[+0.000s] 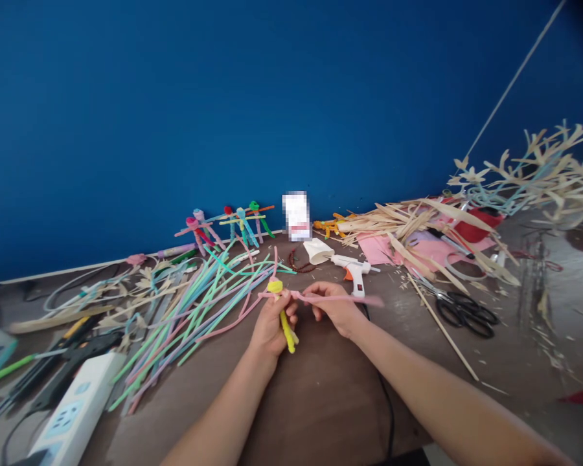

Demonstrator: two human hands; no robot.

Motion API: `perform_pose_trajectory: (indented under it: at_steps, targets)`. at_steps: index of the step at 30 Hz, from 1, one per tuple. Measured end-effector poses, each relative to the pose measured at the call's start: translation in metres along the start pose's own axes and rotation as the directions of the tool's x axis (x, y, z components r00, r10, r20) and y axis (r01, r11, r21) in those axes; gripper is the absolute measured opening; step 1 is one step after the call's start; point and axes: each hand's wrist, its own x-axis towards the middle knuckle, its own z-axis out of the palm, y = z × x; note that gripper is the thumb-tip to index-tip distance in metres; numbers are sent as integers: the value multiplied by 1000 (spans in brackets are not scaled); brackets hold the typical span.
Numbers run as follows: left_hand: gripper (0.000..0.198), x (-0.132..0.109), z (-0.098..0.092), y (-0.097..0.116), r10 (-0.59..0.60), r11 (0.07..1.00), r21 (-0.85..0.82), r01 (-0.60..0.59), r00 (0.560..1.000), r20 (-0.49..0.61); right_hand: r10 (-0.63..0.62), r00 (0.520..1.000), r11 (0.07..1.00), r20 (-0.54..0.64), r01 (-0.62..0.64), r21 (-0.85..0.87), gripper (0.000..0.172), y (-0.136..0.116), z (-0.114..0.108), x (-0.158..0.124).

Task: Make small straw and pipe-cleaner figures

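My left hand [271, 323] is closed round a small yellow pipe-cleaner figure [287, 333], with its looped head above my fingers and two legs hanging below. A pink pipe cleaner [340, 298] crosses the figure just under the head and sticks out to both sides. Its right end looks blurred. My right hand [334, 307] pinches this pink length a little to the right of the figure. Left of my hands lies a loose pile of pastel pipe cleaners [194, 310]. Several finished pipe-cleaner figures [243, 223] lean against the blue wall behind.
A white glue gun [354, 270] lies beyond my right hand, its cord trailing to the table's front edge. Black-handled scissors [466, 312] and a thin stick [442, 327] lie at right, before dried strips [398, 220]. A power strip [78, 408] stands front left.
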Motion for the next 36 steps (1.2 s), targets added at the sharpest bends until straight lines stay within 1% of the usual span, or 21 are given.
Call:
perform_pose_trajectory:
  at_steps: [2,4,6,8,11,14,17,20,23,25,32,36]
  targets:
    - [24,-2,2,-2,37,998,50,-38,999,35,29,1000,1000,-6,-29,-7,17,0,0,2]
    - [25,-3,3,-3,74,993,87,-78,996,41,37,999,999,14,-36,-15,19,-1,-1,3]
    - [26,-2,4,-3,114,987,115,-116,993,25,46,998,999,47,-45,-4,20,-3,-2,3]
    - [26,-1,3,-2,145,978,150,-144,989,4,83,992,995,98,-87,39,23,-4,-3,2]
    - [22,1,2,-2,183,960,212,-183,983,21,118,980,986,161,-135,98,26,-5,-3,0]
    - [18,1,2,-3,194,944,261,-200,980,51,110,983,990,145,-122,76,24,-5,-3,-2]
    - [20,0,2,-5,138,956,253,-145,989,44,100,989,994,111,-105,37,24,-4,-2,-2]
    - [26,0,1,-7,70,959,272,-75,997,29,57,995,998,79,-54,-36,23,-2,-2,-1]
    - [26,1,1,-9,72,951,300,-75,997,21,-7,999,993,53,13,-117,21,1,-3,0]
    - [24,1,1,-9,86,951,296,-86,996,13,-28,998,987,51,36,-154,20,4,-4,0]
    - [22,1,1,-8,63,964,258,-59,998,-6,-15,999,976,39,23,-215,20,4,-4,-1]
    - [24,0,1,-6,0,967,253,2,1000,-8,-19,1000,971,19,23,-237,21,2,-4,-1]
